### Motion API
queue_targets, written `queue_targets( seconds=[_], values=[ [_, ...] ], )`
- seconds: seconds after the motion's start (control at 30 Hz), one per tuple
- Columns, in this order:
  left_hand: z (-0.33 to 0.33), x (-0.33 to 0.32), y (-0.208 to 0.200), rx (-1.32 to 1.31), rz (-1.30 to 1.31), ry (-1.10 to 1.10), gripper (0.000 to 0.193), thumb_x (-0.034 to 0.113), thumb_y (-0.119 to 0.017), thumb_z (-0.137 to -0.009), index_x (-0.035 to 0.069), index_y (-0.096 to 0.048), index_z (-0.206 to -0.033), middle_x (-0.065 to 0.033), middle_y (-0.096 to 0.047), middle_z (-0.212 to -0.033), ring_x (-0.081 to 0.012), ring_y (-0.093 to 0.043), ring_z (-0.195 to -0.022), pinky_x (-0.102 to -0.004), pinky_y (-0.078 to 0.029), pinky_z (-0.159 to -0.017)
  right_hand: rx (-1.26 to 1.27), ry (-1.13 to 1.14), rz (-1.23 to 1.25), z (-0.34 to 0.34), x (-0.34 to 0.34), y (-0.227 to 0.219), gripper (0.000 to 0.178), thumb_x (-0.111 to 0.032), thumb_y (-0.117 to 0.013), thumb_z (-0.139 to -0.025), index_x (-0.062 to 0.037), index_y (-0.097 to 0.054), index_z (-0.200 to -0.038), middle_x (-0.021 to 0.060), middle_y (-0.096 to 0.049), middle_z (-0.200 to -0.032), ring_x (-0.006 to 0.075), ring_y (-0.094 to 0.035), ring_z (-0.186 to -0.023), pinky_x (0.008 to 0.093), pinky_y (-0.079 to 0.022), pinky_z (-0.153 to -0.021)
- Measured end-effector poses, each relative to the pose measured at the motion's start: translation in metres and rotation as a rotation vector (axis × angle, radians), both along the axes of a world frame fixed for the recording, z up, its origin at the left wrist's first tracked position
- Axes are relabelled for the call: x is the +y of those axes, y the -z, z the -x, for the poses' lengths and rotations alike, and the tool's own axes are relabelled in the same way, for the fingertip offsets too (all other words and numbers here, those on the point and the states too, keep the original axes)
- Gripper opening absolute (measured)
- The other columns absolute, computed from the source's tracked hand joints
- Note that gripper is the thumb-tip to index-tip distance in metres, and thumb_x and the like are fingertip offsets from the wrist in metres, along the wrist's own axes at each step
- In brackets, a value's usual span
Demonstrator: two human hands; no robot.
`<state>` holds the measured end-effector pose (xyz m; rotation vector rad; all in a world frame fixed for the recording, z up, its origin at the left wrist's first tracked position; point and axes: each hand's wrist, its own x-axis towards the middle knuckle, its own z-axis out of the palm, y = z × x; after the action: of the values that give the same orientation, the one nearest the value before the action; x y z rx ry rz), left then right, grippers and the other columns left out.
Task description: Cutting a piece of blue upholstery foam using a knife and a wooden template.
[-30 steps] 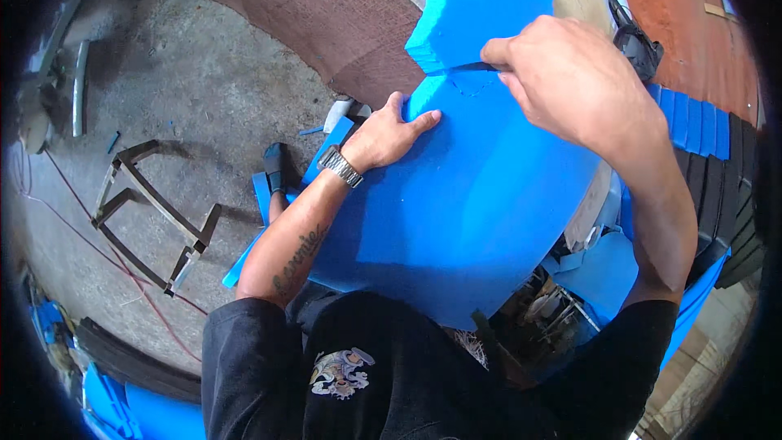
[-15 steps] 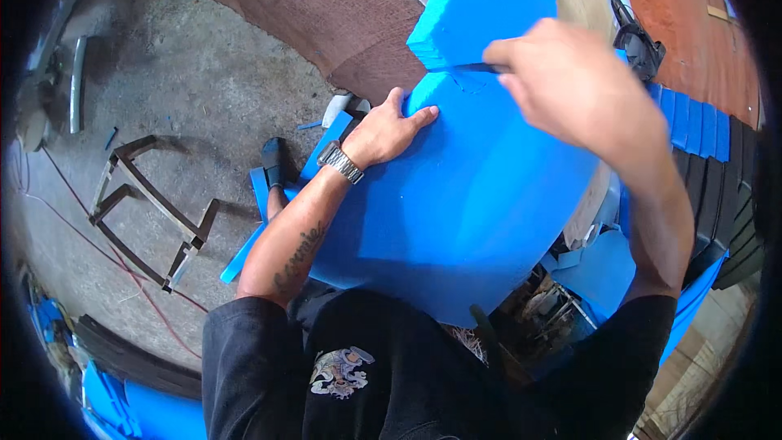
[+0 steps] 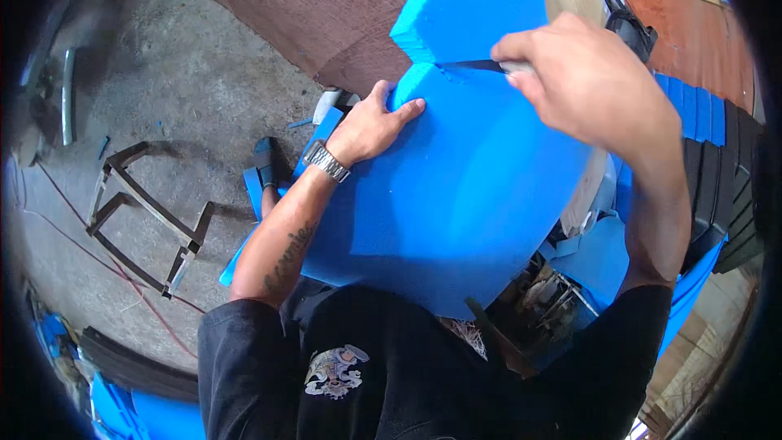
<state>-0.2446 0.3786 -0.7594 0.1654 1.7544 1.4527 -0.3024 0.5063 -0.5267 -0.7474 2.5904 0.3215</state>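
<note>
A thick blue foam sheet point(image 3: 440, 195) lies before me, with a rough, jagged cut edge on its far left part. My right hand point(image 3: 582, 85) is closed around the pale handle of a knife point(image 3: 471, 65). The knife's dark blade lies across the foam, in a slit that runs in from the notch on the left edge. My left hand point(image 3: 371, 129) grips the sheet's left edge just nearer than the notch. Its thumb is on top, and some of its fingers are hidden at the edge. A metal watch is on that wrist.
Brown cloth point(image 3: 301, 16) hangs beyond the foam. A dark metal frame point(image 3: 147, 212) and a red hose point(image 3: 122, 273) lie on the concrete floor at left. Blue foam offcuts point(image 3: 590, 261) and stacked black and blue strips point(image 3: 705, 187) are at right. A foot point(image 3: 265, 163) shows near my left forearm.
My right hand and the knife have shifted slightly nearer me and right relative to the foam; more of the blade shows. My left hand keeps its hold. The whole view has shifted a little.
</note>
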Motion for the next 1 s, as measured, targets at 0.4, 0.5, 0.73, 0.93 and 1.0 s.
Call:
queue_targets(
  seconds=[0.4, 0.5, 0.73, 0.93, 1.0],
  values=[
    [-0.007, 0.007, -0.009, 0.061, 0.096, -0.034, 0.077, 0.057, -0.052, -0.082, -0.006, -0.039, -0.123, -0.0305, -0.055, -0.11, -0.039, -0.054, -0.106, -0.0416, -0.042, -0.089, -0.138, 0.104, -0.078, -0.009, 0.028, 0.016, 0.021, -0.012, -0.058, -0.079, -0.0065, -0.066, -0.097, 0.0167, -0.064, -0.081, 0.0336, -0.062, -0.081, 0.0419, -0.05, -0.074],
    [-0.006, 0.008, 0.004, 0.002, 0.035, -0.006, 0.077, 0.057, -0.051, -0.082, -0.007, -0.039, -0.124, -0.0309, -0.054, -0.111, -0.0382, -0.054, -0.106, -0.0409, -0.042, -0.089, -0.09, 0.097, 0.056, -0.014, 0.027, 0.001, 0.013, -0.006, -0.058, -0.071, -0.003, -0.067, -0.079, 0.018, -0.064, -0.077, 0.0322, -0.064, -0.077, 0.0406, -0.053, -0.066],
    [-0.008, 0.019, 0.015, 0.005, 0.054, 0.032, 0.083, 0.06, -0.051, -0.081, -0.007, -0.035, -0.128, -0.0297, -0.055, -0.11, -0.0367, -0.055, -0.105, -0.0405, -0.042, -0.089, -0.11, 0.078, -0.243, -0.021, 0.035, 0.048, 0.016, -0.006, -0.059, -0.068, -0.0044, -0.068, -0.082, 0.0148, -0.065, -0.077, 0.0297, -0.065, -0.078, 0.0387, -0.053, -0.065],
    [-0.008, 0.011, 0.012, -0.003, 0.055, -0.006, 0.085, 0.06, -0.051, -0.081, -0.008, -0.035, -0.129, -0.0278, -0.058, -0.106, -0.0352, -0.057, -0.102, -0.0405, -0.043, -0.086, 0.039, -0.077, 0.011, -0.033, 0.037, -0.01, 0.02, -0.01, -0.061, -0.076, -0.0106, -0.065, -0.095, 0.0141, -0.063, -0.078, 0.0313, -0.062, -0.077, 0.0406, -0.05, -0.067],
    [-0.008, 0.009, 0.002, -0.027, 0.035, -0.019, 0.082, 0.06, -0.05, -0.082, -0.007, -0.037, -0.127, -0.0284, -0.057, -0.107, -0.0359, -0.057, -0.102, -0.0406, -0.043, -0.087, 0.043, -0.027, -0.042, -0.035, 0.031, -0.001, 0.017, -0.01, -0.055, -0.072, -0.0098, -0.068, -0.082, 0.0132, -0.064, -0.074, 0.0281, -0.064, -0.075, 0.0382, -0.051, -0.065]
  ],
)
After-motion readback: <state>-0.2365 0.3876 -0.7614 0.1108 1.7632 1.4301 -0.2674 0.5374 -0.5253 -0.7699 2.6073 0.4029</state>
